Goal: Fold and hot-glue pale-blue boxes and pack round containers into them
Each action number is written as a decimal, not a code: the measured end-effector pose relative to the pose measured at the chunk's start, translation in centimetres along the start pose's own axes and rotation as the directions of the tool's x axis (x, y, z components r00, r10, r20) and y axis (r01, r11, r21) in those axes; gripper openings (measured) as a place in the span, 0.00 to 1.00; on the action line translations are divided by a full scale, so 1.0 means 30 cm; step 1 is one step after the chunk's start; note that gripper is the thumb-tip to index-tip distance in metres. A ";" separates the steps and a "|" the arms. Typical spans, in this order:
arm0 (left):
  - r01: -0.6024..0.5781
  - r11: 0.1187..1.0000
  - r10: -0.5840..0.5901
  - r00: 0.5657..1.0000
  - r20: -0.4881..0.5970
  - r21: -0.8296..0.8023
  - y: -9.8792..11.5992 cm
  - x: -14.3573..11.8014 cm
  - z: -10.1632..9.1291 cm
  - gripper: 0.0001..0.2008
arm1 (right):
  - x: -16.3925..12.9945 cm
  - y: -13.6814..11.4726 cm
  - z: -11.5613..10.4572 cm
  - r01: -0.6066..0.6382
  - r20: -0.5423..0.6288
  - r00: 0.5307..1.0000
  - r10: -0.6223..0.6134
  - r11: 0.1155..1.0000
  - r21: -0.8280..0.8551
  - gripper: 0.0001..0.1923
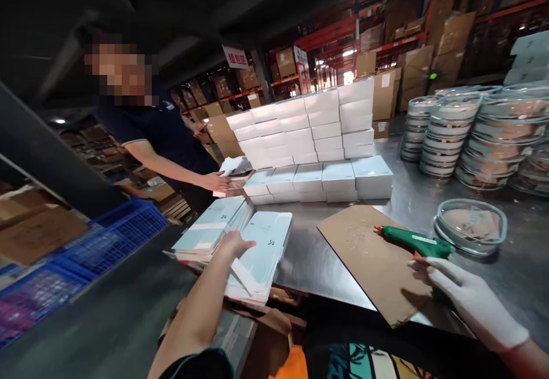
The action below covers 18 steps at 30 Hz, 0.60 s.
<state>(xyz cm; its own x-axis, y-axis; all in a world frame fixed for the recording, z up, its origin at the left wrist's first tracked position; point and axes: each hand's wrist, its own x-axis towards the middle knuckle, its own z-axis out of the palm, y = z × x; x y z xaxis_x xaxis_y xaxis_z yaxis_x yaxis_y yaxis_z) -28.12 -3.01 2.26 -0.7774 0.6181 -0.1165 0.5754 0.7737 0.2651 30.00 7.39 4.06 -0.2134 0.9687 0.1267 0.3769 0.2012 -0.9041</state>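
- While the left hand [234,246] lies flat, fingers together, on a stack of pale blue flat cartons [259,256], the right hand [461,293], in a white glove, is curled around the handle of a green glue gun [414,243].
- That glue gun lies on a brown cardboard sheet [373,262], its orange tip pointing left; the sheet sits on the steel table [424,202] and overhangs the near edge.
- A second stack of flat cartons [212,227] lies just beside the first, to its left.
- One clear round container [470,226] sits on the table just beyond the glue gun.
- Stacks of round containers [472,133] stand farther back on the right.
- White boxes [317,139] are piled in rows at the middle of the table, behind the cardboard.
- Across the table to the left, another person in a dark shirt [158,133] rests a hand [217,182] near the end of the white boxes.
- Blue crates [94,247] sit low on the left.
- Warehouse racks with brown boxes [407,36] fill the background.
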 end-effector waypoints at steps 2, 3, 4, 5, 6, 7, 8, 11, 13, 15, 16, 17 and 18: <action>0.008 0.996 -0.012 0.999 -0.048 -0.088 0.014 -0.010 -0.029 0.33 | -0.010 -0.003 0.016 0.032 0.084 0.996 -0.028 0.998 -0.047 0.21; 0.002 0.990 -0.014 0.996 -0.084 -0.142 0.024 -0.021 -0.047 0.35 | -0.014 -0.002 0.024 0.046 0.126 0.991 -0.038 0.997 -0.055 0.21; -0.011 0.979 -0.014 0.992 -0.123 -0.204 0.036 -0.035 -0.069 0.36 | -0.017 0.001 0.032 0.051 0.165 0.985 -0.042 0.998 -0.049 0.22; -0.032 0.962 -0.013 0.987 -0.159 -0.272 0.051 -0.050 -0.094 0.37 | -0.020 0.006 0.041 0.049 0.201 0.979 -0.040 0.998 -0.039 0.23; -0.059 0.936 -0.007 0.983 -0.186 -0.347 0.070 -0.068 -0.123 0.38 | -0.021 0.010 0.052 0.044 0.233 0.972 -0.036 0.999 -0.029 0.24; -0.095 0.899 0.007 0.979 -0.202 -0.428 0.092 -0.089 -0.153 0.37 | -0.020 0.012 0.065 0.041 0.259 0.965 -0.034 0.999 -0.019 0.26; -0.138 0.848 0.034 0.978 -0.208 -0.512 0.118 -0.113 -0.182 0.35 | -0.017 0.012 0.079 0.041 0.279 0.960 -0.038 0.999 -0.005 0.27; -0.266 0.611 0.188 0.964 -0.190 -0.746 0.218 -0.217 -0.238 0.35 | 0.007 -0.016 0.131 0.064 0.293 0.952 -0.087 0.994 0.086 0.33; -0.306 0.426 0.309 0.934 -0.181 -0.851 0.299 -0.317 -0.226 0.38 | 0.030 -0.055 0.165 0.093 0.278 0.951 -0.138 0.981 0.170 0.41; -0.303 0.280 0.411 0.895 -0.171 -0.911 0.381 -0.435 -0.176 0.38 | 0.052 -0.100 0.191 0.124 0.235 0.954 -0.184 0.961 0.247 0.49; -0.288 0.230 0.460 0.874 -0.157 -0.929 0.418 -0.495 -0.141 0.39 | 0.062 -0.121 0.201 0.142 0.207 0.957 -0.205 0.949 0.282 0.52; -0.272 0.186 0.512 0.847 -0.143 -0.944 0.452 -0.552 -0.103 0.41 | 0.069 -0.140 0.207 0.158 0.181 0.958 -0.222 0.936 0.314 0.52; -0.223 0.124 0.607 0.788 -0.104 -0.967 0.481 -0.605 -0.067 0.43 | 0.074 -0.155 0.211 0.173 0.165 0.956 -0.241 0.922 0.346 0.51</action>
<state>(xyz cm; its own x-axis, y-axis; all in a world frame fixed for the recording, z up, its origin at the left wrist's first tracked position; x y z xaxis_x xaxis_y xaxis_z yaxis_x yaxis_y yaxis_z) -6.22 -3.33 10.11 -0.2894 0.9422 0.1687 -0.0004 -0.1764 0.9843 22.08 7.67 5.95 -0.4435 0.8540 0.2719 -0.0011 0.3029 -0.9530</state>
